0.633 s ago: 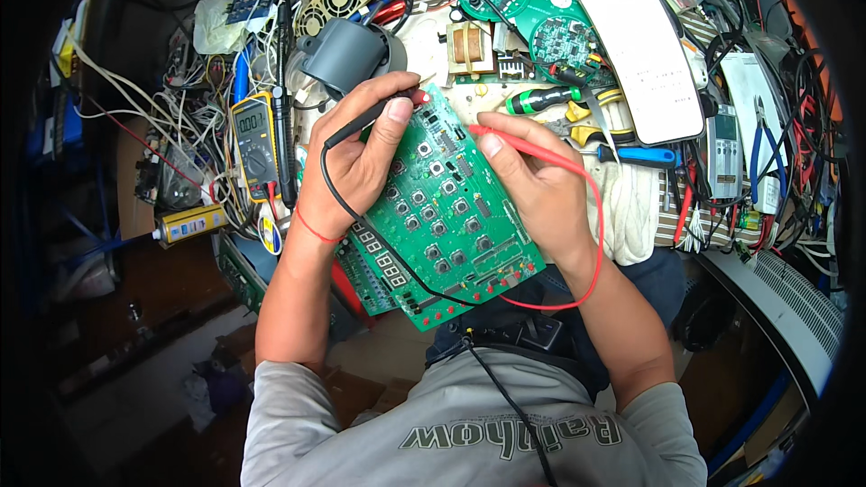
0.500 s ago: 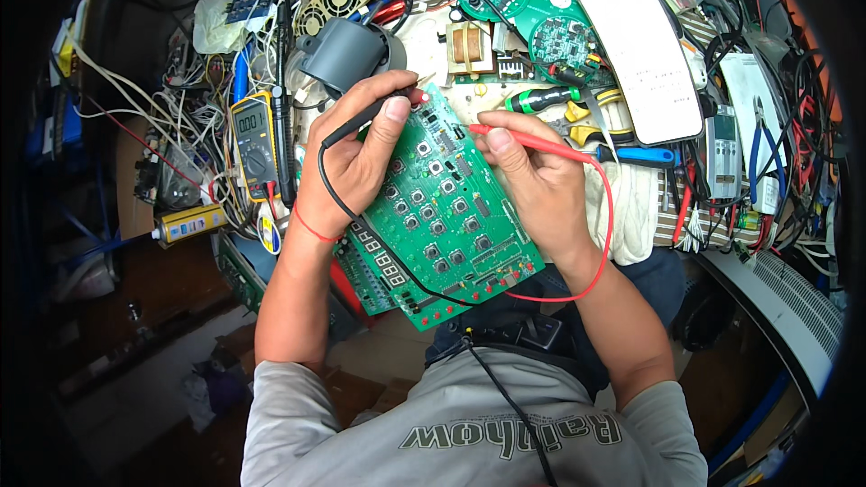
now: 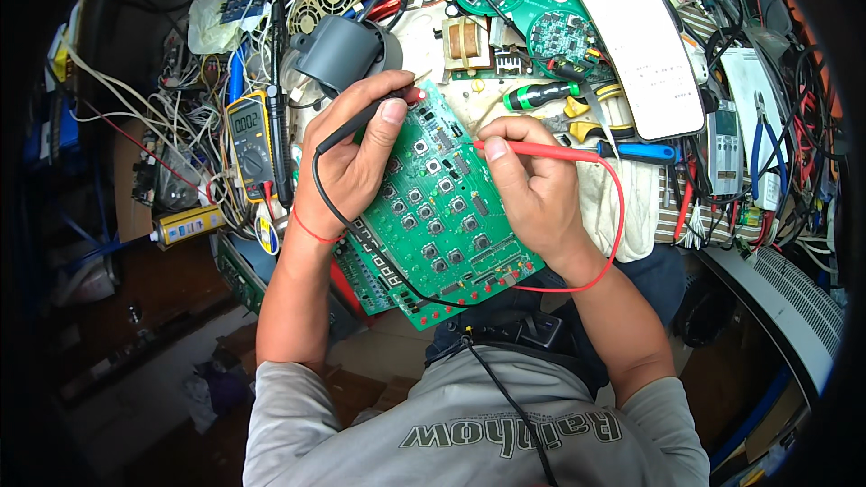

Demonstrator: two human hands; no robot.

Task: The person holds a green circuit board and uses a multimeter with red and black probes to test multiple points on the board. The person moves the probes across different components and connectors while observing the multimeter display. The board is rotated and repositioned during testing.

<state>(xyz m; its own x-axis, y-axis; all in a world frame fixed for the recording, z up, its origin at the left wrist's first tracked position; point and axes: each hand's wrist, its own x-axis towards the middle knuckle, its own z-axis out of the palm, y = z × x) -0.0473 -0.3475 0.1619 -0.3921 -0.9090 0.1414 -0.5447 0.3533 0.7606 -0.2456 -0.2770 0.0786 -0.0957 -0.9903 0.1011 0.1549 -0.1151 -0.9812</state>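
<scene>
A green circuit board (image 3: pixel 460 243) with many push buttons and a row of digit displays (image 3: pixel 379 257) lies tilted between my hands, above my lap. My left hand (image 3: pixel 347 158) is closed round a black test probe (image 3: pixel 350 124), which points at the board's far end; that palm also rests along the board's left edge. In my right hand (image 3: pixel 537 194), pinched between thumb and fingers, is a red test probe (image 3: pixel 541 151). Its tip is at the board's upper right edge, by small chips; exact contact is too small to tell. A yellow multimeter (image 3: pixel 252 146) stands lit at the left.
Beyond the board are a grey cylindrical housing (image 3: pixel 338 52), a transformer (image 3: pixel 465 43), round green boards (image 3: pixel 559 32) and a white phone-shaped slab (image 3: pixel 640 54). Screwdrivers (image 3: pixel 541 96) and blue-handled pliers (image 3: pixel 763 153) lie rightward. Tangled cables (image 3: pixel 194 90) crowd the left.
My right hand has shifted slightly toward me, bringing the red probe lower along the board's right edge and more level. The multimeter's last digit has changed. My left hand stays nearly still.
</scene>
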